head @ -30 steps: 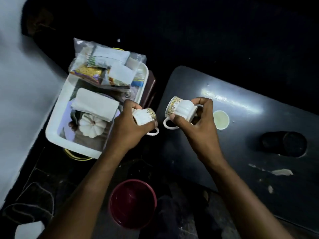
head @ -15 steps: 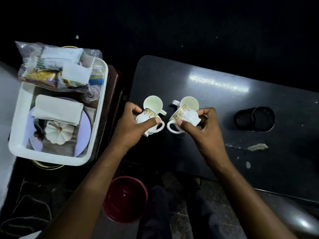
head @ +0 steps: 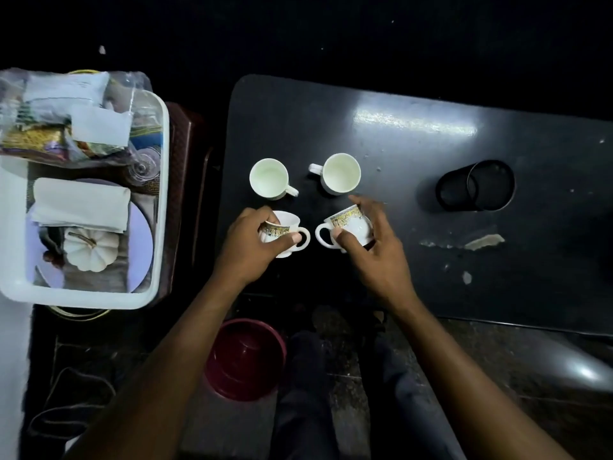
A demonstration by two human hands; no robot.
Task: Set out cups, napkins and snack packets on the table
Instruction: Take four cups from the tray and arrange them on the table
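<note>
Left hand (head: 252,247): grasps the left cup (head: 285,232), tilted, over the table's (head: 431,277) near-left part.
Right hand (head: 374,257): grasps the right cup (head: 351,225), tilted, just beside; handles face each other.
Step (judgement): I level both and seat the bases before letting go. Table contact: cannot tell.
Room: dim.
Table: dark, glossy, with peeled patches (head: 484,241).
Tray (head: 161,194): off the table's left edge, holding napkins (head: 83,204) and snack packets (head: 49,127).
Standing cups (head: 269,178): two, upright, farther in on the table.
</note>
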